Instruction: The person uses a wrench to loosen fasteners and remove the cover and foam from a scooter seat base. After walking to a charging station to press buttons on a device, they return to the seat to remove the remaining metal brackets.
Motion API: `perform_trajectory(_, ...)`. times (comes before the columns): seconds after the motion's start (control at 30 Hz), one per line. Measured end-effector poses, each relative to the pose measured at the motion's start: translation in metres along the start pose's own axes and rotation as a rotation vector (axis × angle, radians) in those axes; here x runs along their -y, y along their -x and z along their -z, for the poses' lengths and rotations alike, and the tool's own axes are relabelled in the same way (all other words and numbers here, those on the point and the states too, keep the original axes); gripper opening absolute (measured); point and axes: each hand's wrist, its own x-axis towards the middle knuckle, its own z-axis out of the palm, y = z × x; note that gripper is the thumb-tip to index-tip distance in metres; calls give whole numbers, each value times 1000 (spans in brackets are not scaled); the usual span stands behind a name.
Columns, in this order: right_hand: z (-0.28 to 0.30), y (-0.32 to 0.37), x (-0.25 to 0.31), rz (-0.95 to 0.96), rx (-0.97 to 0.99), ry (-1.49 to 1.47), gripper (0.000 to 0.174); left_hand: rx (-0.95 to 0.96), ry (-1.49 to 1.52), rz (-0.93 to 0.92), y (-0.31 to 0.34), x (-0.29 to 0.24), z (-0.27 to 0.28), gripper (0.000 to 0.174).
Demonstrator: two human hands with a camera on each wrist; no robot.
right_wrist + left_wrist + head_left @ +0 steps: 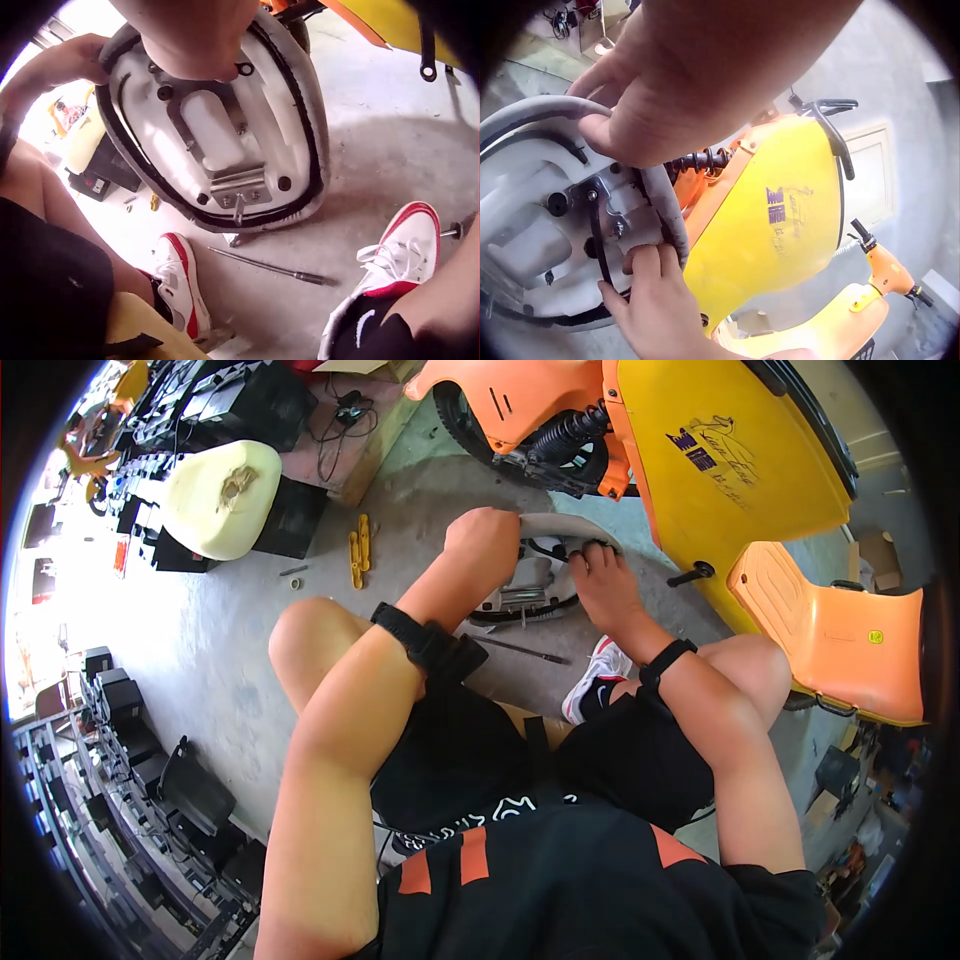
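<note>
A scooter seat (565, 523) with a grey cover is held underside up between my knees. In the right wrist view its white underside (279, 127) shows black edging and a metal hinge bracket (238, 187). My left hand (483, 545) grips the far left rim; in the left wrist view its thumb lies over the grey edge. At the seat's right side, my right hand (607, 588) has curled fingers over the underside and pinches a black strap (598, 244). An eyelet end (244, 69) sticks out beside the right fingers, whose tips are hidden there.
A long screwdriver-like tool (520, 650) lies on the floor near my shoe (602, 670). Ahead and right stands a yellow-orange scooter (740, 470). Yellow metal parts (360, 552) lie to the left, near a pale seat foam (222, 500) on black batteries (290, 520).
</note>
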Motion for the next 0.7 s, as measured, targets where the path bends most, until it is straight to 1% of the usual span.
perform_trajectory(0.07,-1,0,-1,21,-27,-5,26,15,3,29,2,1,3,26)
perform_trajectory(0.13,-1,-2,-2,114,-176,17,27,1,7,24,2,3,2,26)
perform_trajectory(0.17,-2,-3,-2,110,-177,18,27,-17,18,25,2,4,2,27)
perform_trajectory(0.23,-3,-4,-1,166,-258,112,30,-29,15,12,3,8,-2,27)
perform_trajectory(0.3,-7,-8,-3,176,-286,126,31,-44,13,0,3,9,-3,28)
perform_trajectory(0.37,-9,-9,-3,190,-312,137,33,-62,28,32,4,7,-3,29)
perform_trajectory(0.43,-5,-14,-2,203,-370,197,41,-58,36,46,4,7,-2,29)
perform_trajectory(0.47,-6,-16,-3,204,-372,196,41,-54,43,59,4,7,-2,28)
perform_trajectory(0.53,-8,-22,-6,240,-421,178,47,-62,36,66,2,9,-4,28)
perform_trajectory(0.7,-12,-30,-8,177,-344,213,55,-86,17,65,-2,9,-6,28)
